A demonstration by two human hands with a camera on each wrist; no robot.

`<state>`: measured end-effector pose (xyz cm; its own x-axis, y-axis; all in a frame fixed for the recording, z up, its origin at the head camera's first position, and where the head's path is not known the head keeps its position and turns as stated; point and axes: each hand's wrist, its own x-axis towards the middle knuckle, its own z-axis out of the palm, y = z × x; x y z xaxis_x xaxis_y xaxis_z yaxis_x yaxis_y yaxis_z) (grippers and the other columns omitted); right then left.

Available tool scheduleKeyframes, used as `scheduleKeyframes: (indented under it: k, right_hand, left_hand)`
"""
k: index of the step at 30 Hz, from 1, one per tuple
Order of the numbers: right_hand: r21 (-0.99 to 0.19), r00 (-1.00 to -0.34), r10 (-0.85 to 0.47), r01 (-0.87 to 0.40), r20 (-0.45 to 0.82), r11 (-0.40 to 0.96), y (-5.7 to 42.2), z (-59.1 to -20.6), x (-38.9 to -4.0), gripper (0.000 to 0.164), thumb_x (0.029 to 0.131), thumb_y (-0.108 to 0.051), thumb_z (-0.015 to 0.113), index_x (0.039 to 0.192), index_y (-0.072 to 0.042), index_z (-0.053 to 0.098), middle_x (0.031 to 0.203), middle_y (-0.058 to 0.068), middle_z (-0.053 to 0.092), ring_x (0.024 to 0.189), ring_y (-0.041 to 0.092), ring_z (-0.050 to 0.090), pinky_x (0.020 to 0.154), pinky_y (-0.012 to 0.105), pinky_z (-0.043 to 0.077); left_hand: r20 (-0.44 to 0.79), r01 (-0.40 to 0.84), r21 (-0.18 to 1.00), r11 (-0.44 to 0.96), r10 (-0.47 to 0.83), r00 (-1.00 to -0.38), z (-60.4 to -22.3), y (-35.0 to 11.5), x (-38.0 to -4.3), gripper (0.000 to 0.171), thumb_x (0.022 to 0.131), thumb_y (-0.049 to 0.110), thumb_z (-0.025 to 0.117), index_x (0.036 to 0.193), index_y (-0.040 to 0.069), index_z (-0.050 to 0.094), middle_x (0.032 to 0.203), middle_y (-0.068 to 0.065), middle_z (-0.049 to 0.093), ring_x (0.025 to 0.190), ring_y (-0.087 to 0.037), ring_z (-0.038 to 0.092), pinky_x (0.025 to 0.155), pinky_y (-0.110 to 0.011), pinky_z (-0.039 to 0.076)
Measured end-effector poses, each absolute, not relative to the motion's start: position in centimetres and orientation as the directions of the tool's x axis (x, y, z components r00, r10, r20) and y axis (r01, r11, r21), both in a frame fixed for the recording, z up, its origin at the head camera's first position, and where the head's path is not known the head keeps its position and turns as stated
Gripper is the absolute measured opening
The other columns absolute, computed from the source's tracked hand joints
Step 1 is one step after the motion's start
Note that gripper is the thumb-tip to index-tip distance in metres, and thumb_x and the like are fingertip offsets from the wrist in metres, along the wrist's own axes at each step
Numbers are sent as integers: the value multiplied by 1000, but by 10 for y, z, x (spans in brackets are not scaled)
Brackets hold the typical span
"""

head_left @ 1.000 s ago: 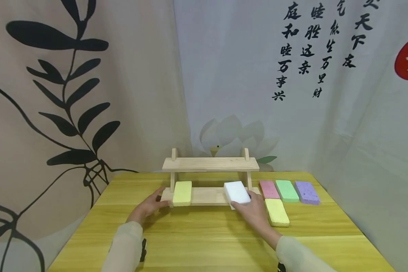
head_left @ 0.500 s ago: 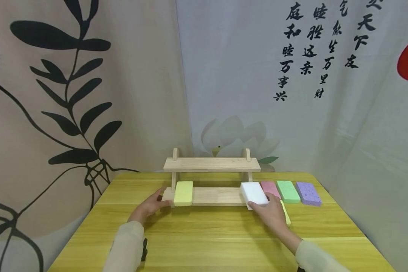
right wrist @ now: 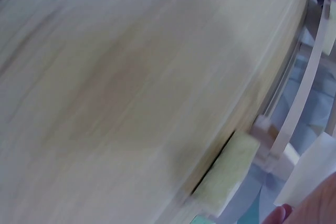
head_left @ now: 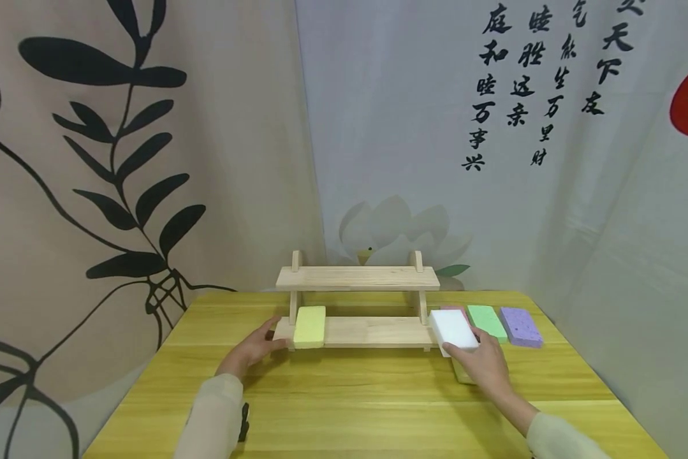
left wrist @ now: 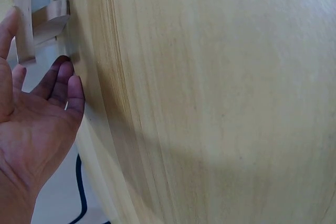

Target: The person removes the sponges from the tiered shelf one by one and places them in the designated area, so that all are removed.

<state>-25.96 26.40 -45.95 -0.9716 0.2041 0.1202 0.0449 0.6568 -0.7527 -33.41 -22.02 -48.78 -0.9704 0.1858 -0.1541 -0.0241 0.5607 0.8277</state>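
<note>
My right hand (head_left: 487, 363) grips a white sponge block (head_left: 454, 328) just off the right end of the two-tier wooden rack (head_left: 378, 331). In the head view, the block and hand overlap a pink sponge (head_left: 457, 311) and a yellow sponge (head_left: 461, 373), each mostly hidden. The white block (right wrist: 310, 169) also shows beside the fingers in the right wrist view. My left hand (head_left: 254, 347) holds the lower board's left end, thumb at the front and a finger towards the back. Close by, another yellow sponge (head_left: 309, 327) sits on that board.
Green (head_left: 487, 323) and purple (head_left: 520, 327) sponges lie on the wooden table (head_left: 344, 408) right of the rack. The rack's upper board (head_left: 358, 278) carries nothing. Behind the table hangs a printed cloth (head_left: 378, 127).
My right hand has carried the white sponge rightward, from above the lower board to beyond the rack's end, over the pink and yellow sponges. The left hand stays at the rack.
</note>
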Motion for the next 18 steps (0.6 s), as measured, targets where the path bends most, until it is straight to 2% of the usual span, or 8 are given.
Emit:
scheduleKeyframes:
  k: [10, 16, 18]
  right_hand:
    - [-726, -966, 232, 79, 113, 683, 304, -463, -257, 101, 85, -57, 71, 144, 15, 31, 134, 37, 43, 114, 47, 48, 88, 57, 46]
    - [-700, -959, 274, 143, 77, 699, 325, -469, -256, 106, 86, -59, 69, 146, 16, 26, 140, 42, 35, 123, 54, 41, 97, 63, 39]
    - [-695, -957, 279, 148, 79, 704, 332, -472, -255, 105, 86, -58, 70, 146, 17, 27, 138, 43, 36, 121, 55, 42, 95, 63, 40]
  left_hand:
    - [-153, -37, 823, 567, 159, -975, -485, -218, -333, 88, 93, 41, 69, 159, 11, 18, 147, -34, 36, 132, -52, 39, 100, -64, 39]
    - [-155, -40, 821, 570, 155, -976, -485, -218, -332, 87, 94, 40, 69, 159, 12, 19, 147, -34, 35, 132, -52, 38, 100, -64, 39]
    - [-155, -42, 822, 567, 153, -976, -485, -218, -332, 87, 93, 40, 69, 159, 13, 19, 148, -34, 34, 132, -52, 37, 100, -64, 39]
